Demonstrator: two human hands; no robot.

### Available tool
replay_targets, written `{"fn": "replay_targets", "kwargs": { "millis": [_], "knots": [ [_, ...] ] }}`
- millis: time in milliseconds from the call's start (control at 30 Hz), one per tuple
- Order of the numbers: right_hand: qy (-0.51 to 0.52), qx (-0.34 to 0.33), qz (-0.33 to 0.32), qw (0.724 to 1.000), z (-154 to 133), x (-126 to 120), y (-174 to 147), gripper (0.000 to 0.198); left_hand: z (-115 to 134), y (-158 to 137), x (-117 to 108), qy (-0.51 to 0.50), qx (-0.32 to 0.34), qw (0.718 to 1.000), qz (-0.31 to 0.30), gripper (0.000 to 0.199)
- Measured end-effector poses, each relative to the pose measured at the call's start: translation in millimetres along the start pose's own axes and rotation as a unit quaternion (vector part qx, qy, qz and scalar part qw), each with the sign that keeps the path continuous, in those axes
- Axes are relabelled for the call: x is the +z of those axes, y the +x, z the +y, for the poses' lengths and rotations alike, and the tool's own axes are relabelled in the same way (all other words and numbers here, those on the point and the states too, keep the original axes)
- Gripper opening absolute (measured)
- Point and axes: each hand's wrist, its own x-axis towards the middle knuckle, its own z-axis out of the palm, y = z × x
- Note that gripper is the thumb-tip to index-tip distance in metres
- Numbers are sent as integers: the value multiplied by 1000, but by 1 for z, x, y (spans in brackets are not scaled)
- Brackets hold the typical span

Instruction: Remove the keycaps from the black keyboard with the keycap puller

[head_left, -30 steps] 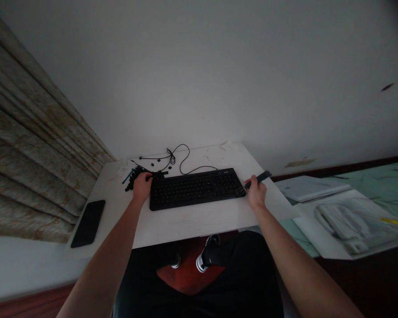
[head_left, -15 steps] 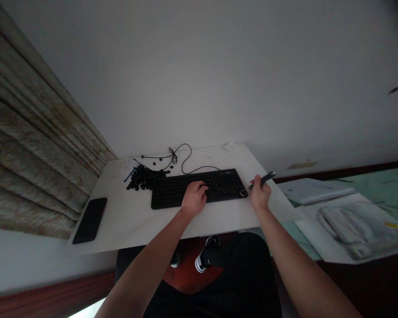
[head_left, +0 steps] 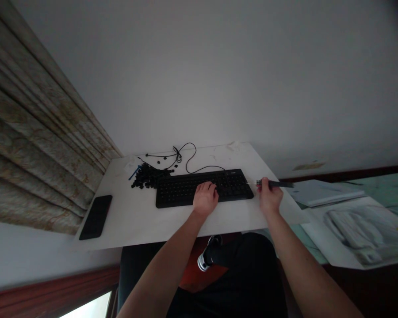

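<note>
Left hand [head_left: 205,199]: fingers bent down over the middle keys of the long black plastic keyboard [head_left: 175,193]; fingertips partly hidden, can't tell if they pinch anything. Right hand [head_left: 271,197]: fingers closed around a slim dark stick-shaped tool with a thin pale shaft [head_left: 280,183], just off the keyboard's right end. Shaft points left toward that end; contact unclear.

Change: one second ago left hand was at the pile by the keyboard's far left corner; half a second ago already over the keys, now about the same place. Tool slanted up to the right in both earlier frames, now lies nearly level in view. Reads as handling shifted from the pile to the keyboard itself, both hands now working around it.

Keyboard is in front of the person, flat on the white rectangular surface [head_left: 146,221]. Long axis runs left to right, right end slightly farther away. Number-pad end on the right; far edge bears a small pale logo and the thin black cable [head_left: 195,152], which leaves right of centre and loops left.

Farther out: heap of small black blocky pieces [head_left: 149,175], probably keycaps, against the far left corner; narrow blue strip [head_left: 134,173] at the heap's left; black rectangular phone-like slab [head_left: 96,217] near the surface's left edge. Stacked white papers [head_left: 325,192] right of the surface.
</note>
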Motion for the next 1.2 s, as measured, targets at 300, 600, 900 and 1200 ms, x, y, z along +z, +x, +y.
{"fn": "replay_targets", "kwargs": {
  "millis": [300,600,900,1200],
  "knots": [
    [115,81,-118,983,-21,-5,6,49,1,1,-1,7,-27,1000,7,24],
    [-58,3,-339,939,-60,30,-28,30,2,1,-3,38,1,999,-36,27],
    [-236,-135,-358,893,-64,41,-29,23,1,3,-3,64,13,995,-75,33],
    [-242,-138,-353,893,-62,40,-33,25,13,10,-3,80,-10,992,-101,38]
  ]
}}
